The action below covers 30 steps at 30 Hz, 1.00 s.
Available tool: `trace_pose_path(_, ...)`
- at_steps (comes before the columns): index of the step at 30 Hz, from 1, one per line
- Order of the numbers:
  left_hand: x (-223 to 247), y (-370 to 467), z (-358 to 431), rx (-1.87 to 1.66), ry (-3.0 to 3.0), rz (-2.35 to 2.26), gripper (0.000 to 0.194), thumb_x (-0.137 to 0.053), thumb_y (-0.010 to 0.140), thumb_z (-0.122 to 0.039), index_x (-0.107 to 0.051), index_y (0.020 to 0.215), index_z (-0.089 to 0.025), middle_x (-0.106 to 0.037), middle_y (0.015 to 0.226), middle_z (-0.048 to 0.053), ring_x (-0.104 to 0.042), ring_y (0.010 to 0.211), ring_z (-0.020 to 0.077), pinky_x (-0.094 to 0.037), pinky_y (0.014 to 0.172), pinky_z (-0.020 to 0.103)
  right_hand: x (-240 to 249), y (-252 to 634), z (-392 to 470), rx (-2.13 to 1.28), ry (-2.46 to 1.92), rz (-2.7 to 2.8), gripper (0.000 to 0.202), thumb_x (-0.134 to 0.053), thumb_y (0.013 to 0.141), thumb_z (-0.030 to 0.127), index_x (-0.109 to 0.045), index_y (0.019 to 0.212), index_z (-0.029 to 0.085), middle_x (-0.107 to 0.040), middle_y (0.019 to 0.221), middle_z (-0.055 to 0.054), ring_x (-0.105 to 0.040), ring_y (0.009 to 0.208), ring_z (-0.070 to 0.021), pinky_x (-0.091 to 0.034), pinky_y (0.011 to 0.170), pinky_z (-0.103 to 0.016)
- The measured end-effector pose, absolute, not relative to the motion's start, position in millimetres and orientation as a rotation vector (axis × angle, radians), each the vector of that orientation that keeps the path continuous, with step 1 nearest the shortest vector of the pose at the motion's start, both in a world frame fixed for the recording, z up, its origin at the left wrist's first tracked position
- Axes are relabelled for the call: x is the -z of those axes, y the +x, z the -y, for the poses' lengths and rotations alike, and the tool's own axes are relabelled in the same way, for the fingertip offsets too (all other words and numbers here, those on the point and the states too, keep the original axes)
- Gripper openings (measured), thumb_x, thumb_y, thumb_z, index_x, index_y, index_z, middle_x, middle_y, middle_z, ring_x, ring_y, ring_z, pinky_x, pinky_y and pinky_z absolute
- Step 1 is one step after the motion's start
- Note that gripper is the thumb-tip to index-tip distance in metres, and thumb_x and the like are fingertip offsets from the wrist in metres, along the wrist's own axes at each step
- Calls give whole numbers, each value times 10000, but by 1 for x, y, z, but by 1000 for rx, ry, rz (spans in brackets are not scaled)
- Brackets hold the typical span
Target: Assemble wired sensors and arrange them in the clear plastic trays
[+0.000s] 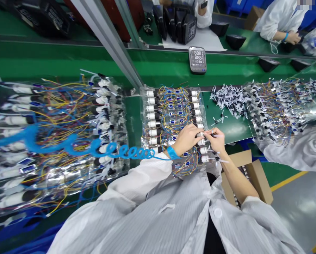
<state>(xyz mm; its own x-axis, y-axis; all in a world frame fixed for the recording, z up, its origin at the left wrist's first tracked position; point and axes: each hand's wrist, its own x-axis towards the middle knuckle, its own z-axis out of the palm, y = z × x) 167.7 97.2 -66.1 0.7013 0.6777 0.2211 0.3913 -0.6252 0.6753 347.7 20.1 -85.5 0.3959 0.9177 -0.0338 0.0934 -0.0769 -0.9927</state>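
My left hand (186, 138), with a blue coiled wrist strap (171, 152), is closed at the right column of white cylindrical parts in the middle tray (144, 139). Its fingertips pinch near one white cylinder (200, 134). Beside it my right hand (215, 139) is closed too, its fingertips almost touching the left ones. A thin whitish strip (218, 135) shows at the right fingers. What exactly lies between the fingertips is too small to make out. Yellow and blue wires (171, 120) with small blue boards run between the two columns.
Another wired tray (62, 116) lies left. Right are a pile of small black-and-white pieces (230, 100) and a further tray (274, 109). A display unit (197, 60) sits on the green belt (160, 67). An open carton (260, 180) stands below. Co-workers' arms (295, 155) reach in; a metal post (107, 38) rises left.
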Motion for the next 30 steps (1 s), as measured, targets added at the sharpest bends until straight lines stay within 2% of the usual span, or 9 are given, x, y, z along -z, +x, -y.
trace_pose_path(7,65,170,-99,-615,2299,-786,236,-726,991,-310,-797,1177,-182,-798,1055,100,-644,1025,266,-530,958,427,79,354,-21,-799,-1530,1164,277,-813,860,416,-635,754,234,-766,893,-56,-741,898,-228,-578,886,-380)
trace_pose_path(11,66,171,-100,-600,2321,-774,264,-745,980,-342,-790,1198,-199,-806,1086,91,-640,1052,277,-510,978,446,72,364,-22,-928,-1494,1205,275,-838,835,399,-636,771,225,-778,912,-46,-728,891,-209,-575,870,-353)
trace_pose_path(15,66,172,-100,-580,2316,-811,269,-759,970,-348,-795,1191,-199,-813,1085,88,-637,1041,281,-508,961,455,72,370,-21,-905,-1550,1196,242,-849,824,398,-682,810,224,-784,905,-50,-726,864,-210,-570,848,-348)
trace_pose_path(22,67,172,-102,-626,2254,-781,221,-790,946,-319,-823,1130,-202,-813,1018,79,-642,993,263,-528,934,431,80,370,-26,-932,-1593,1196,276,-874,797,416,-685,753,218,-736,780,-31,-692,764,-196,-546,748,-319)
trace_pose_path(26,68,172,-103,-625,2253,-792,190,-785,950,-310,-823,1103,-203,-801,992,76,-642,993,258,-525,927,410,79,367,-32,-1003,-1571,1194,274,-877,785,399,-681,751,212,-776,833,-47,-725,807,-204,-558,776,-318)
trace_pose_path(30,69,168,-100,-567,2374,-748,280,-766,964,-373,-796,1176,-192,-796,1066,94,-629,1036,280,-498,968,441,73,376,-26,-1059,-1562,1245,282,-876,784,425,-699,783,206,-788,870,-55,-725,817,-197,-562,785,-317)
